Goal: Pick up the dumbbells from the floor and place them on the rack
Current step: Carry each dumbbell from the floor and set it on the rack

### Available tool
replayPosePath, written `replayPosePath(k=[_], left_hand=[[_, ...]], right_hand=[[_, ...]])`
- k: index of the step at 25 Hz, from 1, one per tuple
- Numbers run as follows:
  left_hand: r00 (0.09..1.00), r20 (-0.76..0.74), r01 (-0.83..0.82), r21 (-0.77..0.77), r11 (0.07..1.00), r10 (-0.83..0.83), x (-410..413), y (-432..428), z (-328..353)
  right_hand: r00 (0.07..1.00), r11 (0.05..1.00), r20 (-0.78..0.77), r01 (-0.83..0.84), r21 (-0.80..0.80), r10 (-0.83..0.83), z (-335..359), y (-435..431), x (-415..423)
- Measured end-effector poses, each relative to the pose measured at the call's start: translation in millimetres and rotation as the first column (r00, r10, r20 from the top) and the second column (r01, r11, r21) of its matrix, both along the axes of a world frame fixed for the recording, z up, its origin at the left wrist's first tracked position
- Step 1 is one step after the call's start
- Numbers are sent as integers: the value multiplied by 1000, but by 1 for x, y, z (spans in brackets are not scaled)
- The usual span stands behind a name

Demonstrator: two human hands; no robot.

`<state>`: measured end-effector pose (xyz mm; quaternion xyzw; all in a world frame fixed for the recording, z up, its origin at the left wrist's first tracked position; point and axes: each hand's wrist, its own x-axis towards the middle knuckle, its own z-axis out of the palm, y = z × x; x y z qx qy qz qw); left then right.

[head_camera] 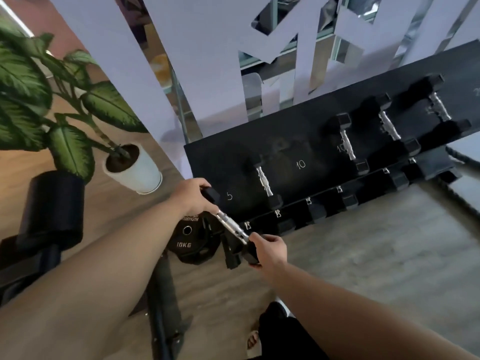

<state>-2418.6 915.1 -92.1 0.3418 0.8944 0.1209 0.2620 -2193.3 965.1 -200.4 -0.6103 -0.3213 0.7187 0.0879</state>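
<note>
Hands hold one dumbbell (232,226) by its two ends, just left of centre in the frame. The left hand (191,196) wraps its fingers (201,183) closed over the upper black head, and the right hand (268,249) closes its fingers over the lower head, so the bare chrome handle runs slantwise between them. The dumbbell is off the floor (363,242), at the lower left corner of the rack (233,165), its upper head beside a chalked "5" (229,196) on the top shelf; whether that head touches the shelf I cannot tell, since the black on black blurs together there. On the same shelf another dumbbell lies just right of the "5", then a chalked "10", then three more dumbbells further up to the right. A lower shelf below carries a row of dark dumbbells, seen only by their ends. Under the left wrist a black plate (187,241) marked "10KG" rests on the floor. At the left of the frame stands a leafy plant (39,94) in a white pot (135,170), with a black padded roller (52,203) below it. A foot in a sandal (253,339) shows at the bottom centre.
</note>
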Motion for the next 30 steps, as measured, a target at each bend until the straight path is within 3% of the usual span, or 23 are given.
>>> replayPosePath(k=[5, 15, 22, 26, 30], left_hand=[[997, -69, 23, -31, 999, -25, -59, 28, -19], [932, -117, 329, -115, 937, -342, -158, 111, -98], [929, -41, 362, -113, 925, -368, -179, 140, -166], [945, 36, 325, -3, 946, -325, -186, 128, -183], [922, 210, 340, -38, 940, -325, -194, 120, -182]], right_hand=[[1000, 999, 29, 8, -43, -7, -28, 32, -67], [974, 984, 165, 166, -58, -155, -107, 43, -172], [886, 978, 416, 192, 80, -208, -136, 56, -197], [905, 983, 383, 161, 91, -184, -138, 43, -206], [907, 999, 417, 50, 15, -51, -128, 58, -202]])
